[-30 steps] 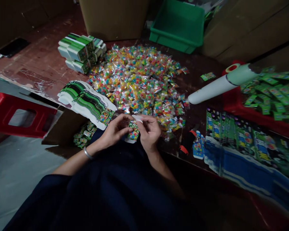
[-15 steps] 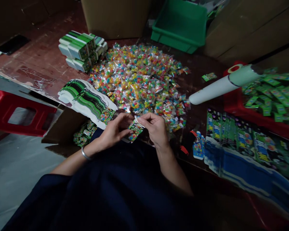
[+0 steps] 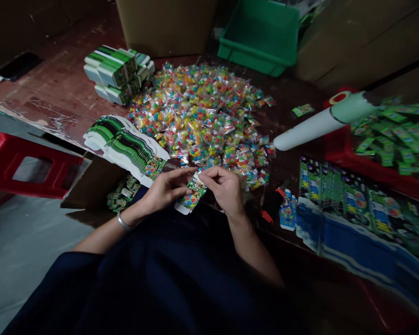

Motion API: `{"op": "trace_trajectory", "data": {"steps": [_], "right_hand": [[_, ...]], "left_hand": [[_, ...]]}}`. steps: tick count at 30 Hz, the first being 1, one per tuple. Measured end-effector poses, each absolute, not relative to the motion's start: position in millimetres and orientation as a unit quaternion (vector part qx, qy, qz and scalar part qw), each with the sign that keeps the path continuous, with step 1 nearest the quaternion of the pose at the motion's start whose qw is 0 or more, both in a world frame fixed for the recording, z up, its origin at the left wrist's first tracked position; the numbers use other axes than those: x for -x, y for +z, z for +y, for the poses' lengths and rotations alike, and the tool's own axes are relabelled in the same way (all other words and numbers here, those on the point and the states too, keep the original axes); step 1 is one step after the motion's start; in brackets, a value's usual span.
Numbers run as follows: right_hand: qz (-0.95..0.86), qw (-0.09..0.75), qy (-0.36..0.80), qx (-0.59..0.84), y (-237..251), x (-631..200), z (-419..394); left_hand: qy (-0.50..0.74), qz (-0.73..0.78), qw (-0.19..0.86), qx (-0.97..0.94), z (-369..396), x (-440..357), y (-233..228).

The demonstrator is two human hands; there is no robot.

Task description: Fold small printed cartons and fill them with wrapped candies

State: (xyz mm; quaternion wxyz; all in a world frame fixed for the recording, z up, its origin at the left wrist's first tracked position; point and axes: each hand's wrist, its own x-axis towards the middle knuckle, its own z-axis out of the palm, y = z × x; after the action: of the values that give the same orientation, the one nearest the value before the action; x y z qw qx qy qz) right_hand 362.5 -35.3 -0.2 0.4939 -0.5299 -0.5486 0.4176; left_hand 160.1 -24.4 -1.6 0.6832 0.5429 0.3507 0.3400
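You're holding a small printed box (image 3: pixel 192 195) between both hands, right at the near edge of the desk (image 3: pixel 66 97), just in front of the heap of candy packets (image 3: pixel 202 116). Your left hand (image 3: pixel 164 188) is gripping the box from the left, fingers curled round it, thumb on top. Your right hand (image 3: pixel 226 188) is pinching the box's upper end with thumb and fingertips closed tight; it's looking like a flap up there, though the light is too dim to be sure. The box is tilting, its white lower end pointing toward your lap. A fan of flat printed cartons (image 3: pixel 125 146) is lying just left of your hands, and a stack of finished boxes (image 3: pixel 117 74) is sitting farther back.
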Motion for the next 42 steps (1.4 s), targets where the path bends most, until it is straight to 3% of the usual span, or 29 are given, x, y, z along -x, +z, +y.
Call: {"op": "trace_trajectory", "data": {"steps": [4,8,11,15,19,21,23,25,33,36,40,42], "right_hand": [[-0.585,0.495,0.399,0.503,-3.4,-361.1,-48.2],[-0.669,0.406,0.42,0.46,-8.5,-363.5,-64.5],[-0.73,0.349,0.338,0.481,-6.3,-363.6,-68.8],[-0.761,0.341,0.257,0.489,0.7,-359.0,-67.2],[-0.786,0.304,0.317,0.435,-1.2,-367.5,-64.7],[-0.746,0.317,0.332,0.483,-7.7,-379.6,-60.4],[-0.677,0.356,0.253,0.593,-15.7,-392.2,-52.2],[-0.659,0.333,0.151,0.657,-22.3,-400.6,-40.7],[-0.746,0.17,0.047,0.642,-27.2,-399.3,2.1],[-0.718,0.237,0.044,0.653,-24.8,-404.8,4.2],[-0.6,0.466,0.107,0.641,-8.9,-397.4,-8.5],[-0.57,0.53,0.165,0.606,3.4,-384.6,-18.4]], "left_hand": [[0.373,0.35,0.692,-0.509,-23.1,-160.4,-4.6],[0.421,0.351,0.678,-0.49,-18.4,-159.4,-6.2],[0.421,0.349,0.682,-0.487,-16.0,-161.0,-4.9],[0.402,0.353,0.689,-0.488,-14.4,-160.3,-1.9],[0.334,0.37,0.698,-0.514,-10.2,-143.4,-2.2],[0.316,0.398,0.69,-0.515,-8.3,-131.4,-3.7],[0.33,0.428,0.696,-0.472,-7.3,-121.6,-5.1],[0.353,0.443,0.722,-0.398,-7.2,-116.7,-6.1],[0.34,0.391,0.828,-0.215,-18.3,-137.0,-14.0],[0.356,0.391,0.802,-0.279,-22.7,-147.4,-16.1],[0.378,0.394,0.722,-0.425,-23.5,-156.9,-15.8],[0.353,0.398,0.694,-0.486,-23.6,-160.6,-14.3]]}}
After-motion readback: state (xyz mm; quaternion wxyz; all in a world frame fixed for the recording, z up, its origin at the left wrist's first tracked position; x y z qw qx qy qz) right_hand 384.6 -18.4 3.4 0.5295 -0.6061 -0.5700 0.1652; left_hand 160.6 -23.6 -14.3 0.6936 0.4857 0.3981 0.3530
